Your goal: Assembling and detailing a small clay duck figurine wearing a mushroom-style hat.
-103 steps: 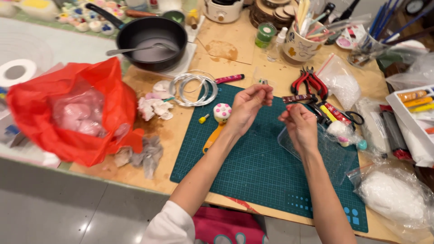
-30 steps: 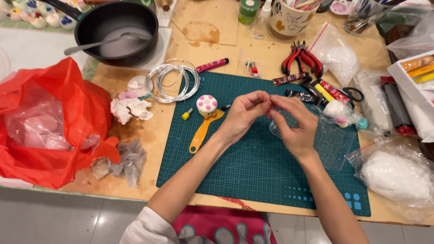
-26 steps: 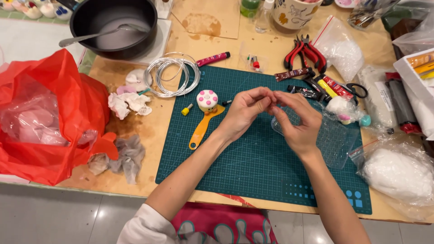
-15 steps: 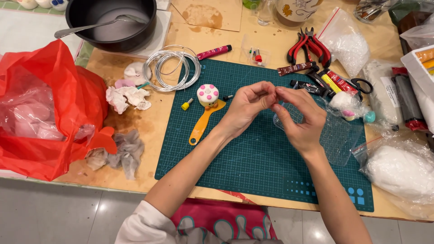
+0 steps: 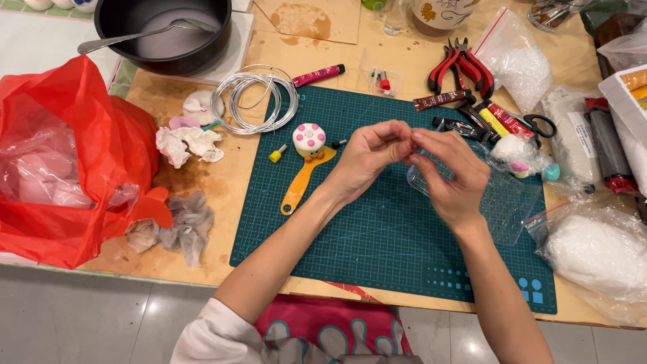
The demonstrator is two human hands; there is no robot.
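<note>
My left hand and my right hand meet fingertip to fingertip over the green cutting mat. The fingers pinch something very small between them; what it is I cannot make out. A clear plastic bag lies on the mat under my right hand. To the left of my left hand stands a small white clay cupcake with pink dots on a yellow-handled spatula. A coil of silver wire lies at the mat's top left corner.
A red plastic bag sits at the left, with crumpled tissues beside it. A black pan with a spoon stands at the back. Red pliers, paint tubes, scissors and bags of white filling crowd the right.
My hands, apart a few seconds ago, have come together at the fingertips and stay there. The view has drifted slightly, shifting the table upward in frame.
</note>
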